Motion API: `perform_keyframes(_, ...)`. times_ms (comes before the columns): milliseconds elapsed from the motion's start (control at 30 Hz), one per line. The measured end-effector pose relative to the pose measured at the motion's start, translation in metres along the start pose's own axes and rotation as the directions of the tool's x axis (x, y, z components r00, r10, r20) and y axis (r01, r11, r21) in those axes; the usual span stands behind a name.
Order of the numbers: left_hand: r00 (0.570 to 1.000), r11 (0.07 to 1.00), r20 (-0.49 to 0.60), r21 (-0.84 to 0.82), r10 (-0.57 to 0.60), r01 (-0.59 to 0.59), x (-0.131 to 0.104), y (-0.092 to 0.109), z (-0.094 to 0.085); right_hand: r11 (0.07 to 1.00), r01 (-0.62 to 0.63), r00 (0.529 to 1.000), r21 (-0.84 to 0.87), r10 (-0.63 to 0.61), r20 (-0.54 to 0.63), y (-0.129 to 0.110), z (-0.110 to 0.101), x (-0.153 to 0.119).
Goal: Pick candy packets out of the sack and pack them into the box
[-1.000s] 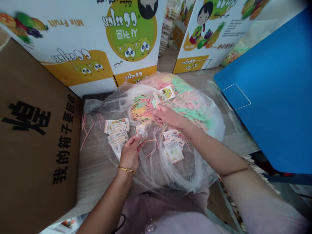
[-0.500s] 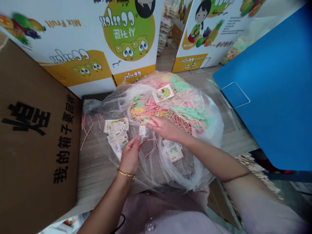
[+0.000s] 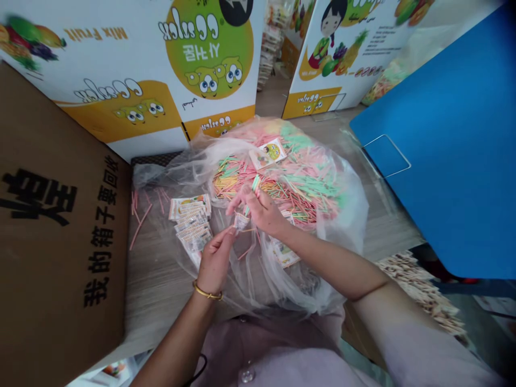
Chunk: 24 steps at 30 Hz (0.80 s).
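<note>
Between the fingers of my left hand (image 3: 216,258), which wears a gold bracelet, a small printed packet (image 3: 241,221) is pinched near its lower end. My right hand (image 3: 265,214) is closed around a few thin candy sticks (image 3: 255,184), mostly green; their lower ends reach the packet's top. Whether they are inside it I cannot tell. Beyond both hands, a large clear plastic bag (image 3: 355,215) lies open with a heap of pink, green and yellow sticks (image 3: 229,180). One packet (image 3: 271,153) rests on the heap.
Overlapping packets (image 3: 192,226) lie left of my hands, with loose pink sticks (image 3: 141,226) farther left. More packets (image 3: 287,252) lie under my right forearm. A brown carton (image 3: 60,226) borders the left, printed boxes (image 3: 133,70) the back, a blue panel (image 3: 451,161) the right.
My right hand has turned and come closer to the packet, and green sticks now show in it. The packet in my left hand has tilted slightly. The view has shifted a little.
</note>
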<state>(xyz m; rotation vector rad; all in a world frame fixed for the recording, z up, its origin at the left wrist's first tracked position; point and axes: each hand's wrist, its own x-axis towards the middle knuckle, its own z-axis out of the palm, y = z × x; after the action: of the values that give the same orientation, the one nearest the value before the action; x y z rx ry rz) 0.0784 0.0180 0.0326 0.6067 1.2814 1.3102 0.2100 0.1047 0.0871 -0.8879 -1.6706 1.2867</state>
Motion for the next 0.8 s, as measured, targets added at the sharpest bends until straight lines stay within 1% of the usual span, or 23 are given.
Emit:
perform_keyframes(67, 1.0, 1.0, -0.014, -0.018, -0.014, 0.014, -0.0008, 0.0022, 0.0014, 1.0, -0.025, 0.999, 0.0, 0.025, 0.022, 0.0042, 0.0001, -0.002)
perform_keyframes(167, 0.999, 0.998, -0.029, -0.054, -0.029, 0.027, -0.0019, 0.0052, 0.0046, 0.996, -0.074, 0.997, 0.045, 0.072, 0.041, 0.0074, -0.0018, -0.0013)
perform_keyframes(300, 0.999, 0.996, -0.01, -0.073, -0.05, 0.049, -0.0018, 0.0051, 0.0081, 0.988, -0.144, 0.987, 0.047, 0.14, 0.074, 0.0099, -0.0022, 0.0019)
perform_keyframes(367, 0.998, 0.997, 0.004, -0.058, -0.055, 0.055, -0.0007, 0.0026, 0.0083, 0.976, -0.202, 0.979, 0.078, 0.199, 0.045, 0.01, -0.001, 0.0025)
perform_keyframes(433, 0.999, 0.999, 0.035, -0.022, -0.035, 0.036, 0.0008, -0.0001, 0.0077, 0.948, -0.281, 0.959, 0.151, 0.282, 0.013, 0.0085, -0.0004, 0.0026)
perform_keyframes(500, 0.998, 1.0, 0.065, 0.013, -0.005, 0.004, 0.002, -0.0016, 0.0074, 0.927, -0.324, 0.946, 0.187, 0.324, 0.033, 0.0057, -0.0015, 0.0026)
perform_keyframes(600, 0.998, 1.0, 0.068, -0.006, -0.01, 0.01, 0.0027, -0.0003, 0.008, 0.951, -0.282, 0.958, 0.129, 0.273, 0.082, 0.0017, -0.0056, 0.0031)
perform_keyframes(633, 0.997, 1.0, 0.069, -0.022, -0.02, 0.022, 0.0027, 0.0003, 0.0083, 0.955, -0.277, 0.96, 0.109, 0.27, 0.073, 0.0011, -0.007, 0.0033)
perform_keyframes(700, 0.997, 0.999, 0.073, -0.017, -0.031, 0.032, 0.0029, 0.0005, 0.0081, 0.945, -0.312, 0.95, 0.096, 0.311, 0.024, 0.0011, -0.0085, 0.0041)
perform_keyframes(800, 0.997, 0.997, 0.075, 0.08, 0.002, -0.008, 0.003, -0.0025, 0.006, 0.925, -0.373, 0.927, 0.066, 0.375, -0.019, 0.0012, -0.0075, 0.0066)
